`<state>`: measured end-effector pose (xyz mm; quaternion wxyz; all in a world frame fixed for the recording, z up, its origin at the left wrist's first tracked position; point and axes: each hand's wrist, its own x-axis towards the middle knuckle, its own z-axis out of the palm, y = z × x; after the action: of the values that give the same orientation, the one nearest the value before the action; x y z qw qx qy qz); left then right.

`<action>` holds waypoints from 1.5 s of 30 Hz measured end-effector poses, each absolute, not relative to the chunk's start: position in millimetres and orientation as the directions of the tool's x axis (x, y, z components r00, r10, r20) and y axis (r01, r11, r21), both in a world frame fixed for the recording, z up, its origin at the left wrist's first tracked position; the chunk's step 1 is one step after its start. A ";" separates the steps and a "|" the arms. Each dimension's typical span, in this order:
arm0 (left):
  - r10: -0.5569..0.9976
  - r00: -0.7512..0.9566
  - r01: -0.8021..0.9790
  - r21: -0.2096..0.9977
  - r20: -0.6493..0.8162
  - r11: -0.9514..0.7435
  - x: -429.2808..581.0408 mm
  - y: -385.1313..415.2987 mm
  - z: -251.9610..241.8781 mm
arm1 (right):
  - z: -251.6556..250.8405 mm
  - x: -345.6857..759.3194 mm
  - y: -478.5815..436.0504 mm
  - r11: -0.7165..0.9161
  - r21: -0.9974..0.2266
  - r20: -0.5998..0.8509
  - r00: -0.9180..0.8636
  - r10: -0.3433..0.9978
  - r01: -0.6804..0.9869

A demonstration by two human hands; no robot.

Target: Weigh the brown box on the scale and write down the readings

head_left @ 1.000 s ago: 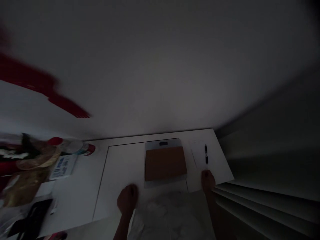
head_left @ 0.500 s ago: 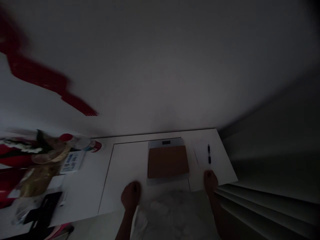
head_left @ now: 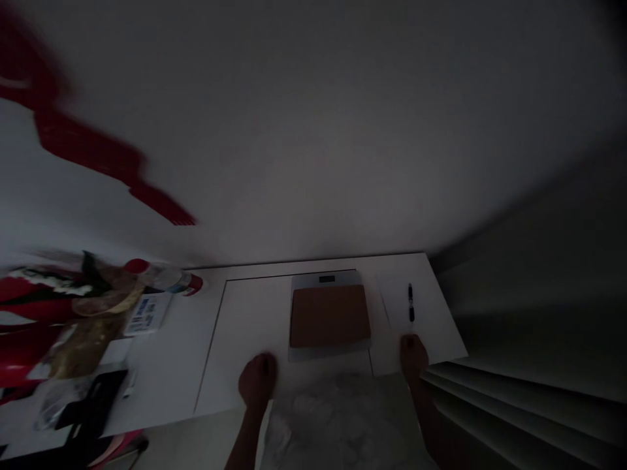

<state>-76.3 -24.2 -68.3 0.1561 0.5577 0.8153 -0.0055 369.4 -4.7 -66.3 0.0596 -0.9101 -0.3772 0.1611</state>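
On the white table (head_left: 240,326) lies a flat grey device with a small dark display (head_left: 326,279), like a scale. A brown rectangular item (head_left: 330,316) covers most of it. My left hand (head_left: 257,380) rests curled in a fist at the table's front edge, left of the device. At the right, my right hand (head_left: 413,356) is also a fist on the table, just below a dark pen (head_left: 411,303) that lies on a white sheet of paper (head_left: 393,300). Nothing shows in either fist.
To the left are a bottle with a red cap (head_left: 169,277), a white box with blue print (head_left: 147,313), red flowers, a brown bag (head_left: 88,346) and a black object (head_left: 98,401). Grey curtain folds (head_left: 514,398) hang at the right, beside the table.
The view has shifted slightly, so the things at the left sit a little further right. Both fists and the items on the table keep their places.
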 end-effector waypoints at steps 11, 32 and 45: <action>0.914 -0.319 0.914 0.173 -0.250 0.366 -79.1 -25.5 -75.6 | -67.2 369.6 -4.8 -0.715 -0.221 -0.258 0.667 0.699 0.664; 0.924 -0.319 0.915 0.186 -0.212 0.359 -77.0 -25.5 -72.9 | -66.5 370.7 -3.9 -0.715 -0.247 -0.257 0.668 0.699 0.653; 0.934 -0.310 0.921 0.186 -0.178 0.341 -77.6 -26.5 -75.4 | -66.5 370.8 -3.5 -0.715 -0.241 -0.258 0.667 0.699 0.656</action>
<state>-77.6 -26.5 -75.4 0.1274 0.5733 0.8090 0.0244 370.8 -3.5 -66.5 0.0638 -0.9107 -0.3720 0.1676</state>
